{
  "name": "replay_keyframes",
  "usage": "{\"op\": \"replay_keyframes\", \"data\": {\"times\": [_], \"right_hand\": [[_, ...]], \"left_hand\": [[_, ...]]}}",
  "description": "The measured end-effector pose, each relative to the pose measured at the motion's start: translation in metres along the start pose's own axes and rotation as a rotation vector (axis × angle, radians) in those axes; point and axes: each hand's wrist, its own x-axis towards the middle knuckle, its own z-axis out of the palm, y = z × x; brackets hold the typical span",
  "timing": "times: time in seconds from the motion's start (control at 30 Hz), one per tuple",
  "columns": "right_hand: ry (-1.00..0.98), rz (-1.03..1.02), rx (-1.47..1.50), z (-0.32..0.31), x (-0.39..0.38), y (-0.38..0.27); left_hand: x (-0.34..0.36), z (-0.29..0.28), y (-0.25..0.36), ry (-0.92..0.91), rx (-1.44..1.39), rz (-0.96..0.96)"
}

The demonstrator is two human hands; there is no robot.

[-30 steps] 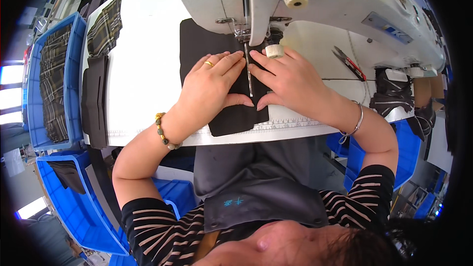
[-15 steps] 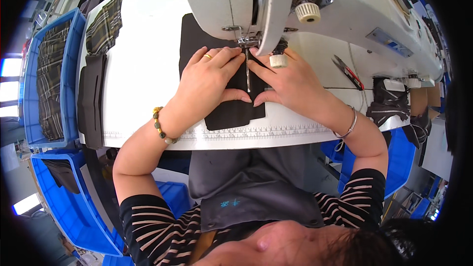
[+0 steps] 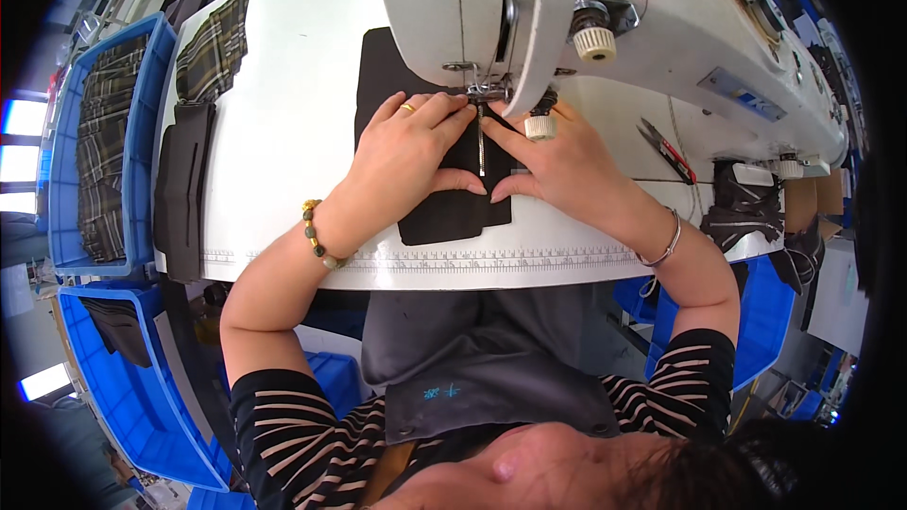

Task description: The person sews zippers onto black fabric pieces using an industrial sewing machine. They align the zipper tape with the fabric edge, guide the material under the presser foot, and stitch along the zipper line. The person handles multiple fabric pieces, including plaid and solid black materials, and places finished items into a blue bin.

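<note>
A dark piece of fabric [image 3: 442, 217] lies flat on the white table under the presser foot [image 3: 487, 92] of a sewing machine. A narrow silver strip [image 3: 482, 149], like a metal zip, runs down it from the foot. My left hand [image 3: 408, 144] rests flat on the fabric left of the strip, fingertips beside the foot and thumb spread. On the other side, my right hand [image 3: 557, 153] presses the fabric with its fingers stretched out, the tips partly hidden behind the machine. The two thumbs nearly meet below the strip.
Red-handled snips [image 3: 673, 153] lie right of my right hand, with dark pieces [image 3: 742, 208] beyond. Plaid pieces [image 3: 213, 47] and dark folded pieces [image 3: 181, 189] lie at the left. Blue bins [image 3: 162, 132] stand beside the table; the machine head [image 3: 435, 9] overhangs the work.
The fabric has slid slightly away from me under the presser foot, and both hands have moved with it. A little less of the silver strip shows. The whole view has shifted slightly.
</note>
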Motion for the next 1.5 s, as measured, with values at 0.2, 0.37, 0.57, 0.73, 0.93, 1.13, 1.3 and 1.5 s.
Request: {"op": "replay_keyframes", "data": {"times": [0.2, 0.37, 0.57, 0.73, 0.93, 1.13, 1.3, 1.5], "right_hand": [[0.039, -0.004, -0.018, 0.004, -0.001, -0.002], [0.004, -0.042, -0.070, 0.002, -0.010, -0.016], [0.030, -0.031, -0.030, -0.001, -0.014, -0.029], [0.019, -0.016, -0.018, -0.002, -0.015, -0.034], [0.026, -0.009, -0.023, 0.000, -0.015, -0.033], [0.074, 0.000, -0.068, 0.008, -0.003, -0.019], [0.094, 0.029, -0.046, 0.011, 0.001, -0.007], [0.095, 0.015, -0.021, 0.005, 0.001, -0.007]], "left_hand": [[-0.002, 0.001, 0.003, 0.037, 0.021, 0.017], [-0.018, 0.003, 0.013, 0.002, -0.016, -0.031], [-0.026, 0.004, 0.025, 0.028, -0.001, -0.014], [-0.023, -0.002, 0.024, 0.000, -0.021, 0.005], [-0.018, -0.003, 0.019, 0.021, 0.038, 0.045], [-0.004, 0.005, 0.003, 0.074, 0.071, 0.043], [0.000, 0.010, -0.006, 0.091, 0.056, 0.023], [-0.005, 0.004, -0.001, 0.074, -0.018, 0.061]]}}
